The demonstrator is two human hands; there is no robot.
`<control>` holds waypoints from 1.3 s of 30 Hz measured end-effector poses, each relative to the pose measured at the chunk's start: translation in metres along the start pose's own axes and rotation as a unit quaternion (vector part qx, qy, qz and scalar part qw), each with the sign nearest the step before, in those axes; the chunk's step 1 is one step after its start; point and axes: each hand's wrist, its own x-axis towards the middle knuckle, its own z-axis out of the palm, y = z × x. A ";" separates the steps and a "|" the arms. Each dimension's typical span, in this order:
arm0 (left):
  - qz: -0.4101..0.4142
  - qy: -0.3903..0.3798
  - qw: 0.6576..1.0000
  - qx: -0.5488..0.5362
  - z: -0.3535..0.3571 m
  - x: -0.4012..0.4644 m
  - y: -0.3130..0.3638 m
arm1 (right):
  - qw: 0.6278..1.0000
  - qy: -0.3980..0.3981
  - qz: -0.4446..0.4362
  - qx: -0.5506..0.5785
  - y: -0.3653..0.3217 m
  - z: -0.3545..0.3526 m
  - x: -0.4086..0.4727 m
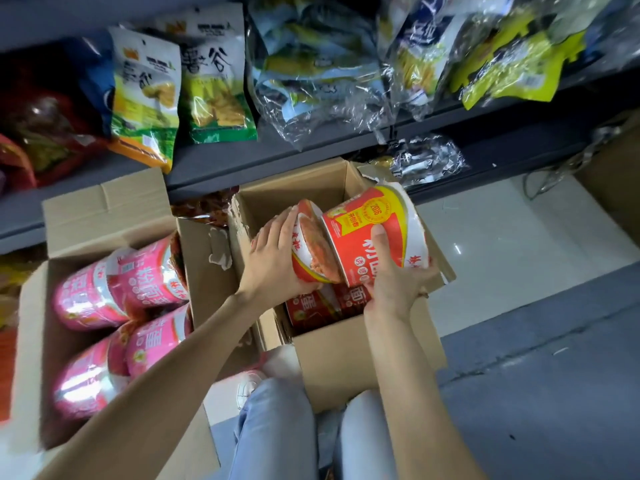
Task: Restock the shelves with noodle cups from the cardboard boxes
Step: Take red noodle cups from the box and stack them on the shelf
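Note:
Two red noodle cups are held on their sides above the open right cardboard box [349, 355]. My left hand [273, 258] grips the left red cup [313, 247], whose lid faces left. My right hand [394, 285] grips the right red cup [374, 230] from below, thumb on its side. The two cups touch each other. More red cups [322, 303] lie deeper in that box. The left cardboard box [104, 209] holds several pink noodle cups [121, 292] on their sides.
A grey shelf [214, 161] runs across the top, stocked with green snack bags [194, 81] and clear-wrapped packs [329, 74]. A lower shelf sits behind the boxes. Pale floor tiles [502, 244] lie to the right. My knees [277, 427] in light jeans are below the boxes.

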 end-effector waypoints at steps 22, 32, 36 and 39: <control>0.112 0.328 0.931 -0.116 -0.269 -0.051 0.110 | 0.848 -0.263 -0.461 0.017 -0.240 0.036 -0.163; 0.055 0.372 0.875 -0.304 -0.271 0.150 0.111 | 0.799 -0.143 -0.583 -0.026 -0.309 0.141 -0.076; 0.058 0.341 0.874 -0.342 -0.253 0.209 0.106 | 0.775 -0.150 -0.611 -0.060 -0.322 0.179 -0.036; 0.046 0.330 0.863 -0.379 -0.238 0.241 0.101 | 0.757 -0.158 -0.630 -0.070 -0.326 0.207 -0.012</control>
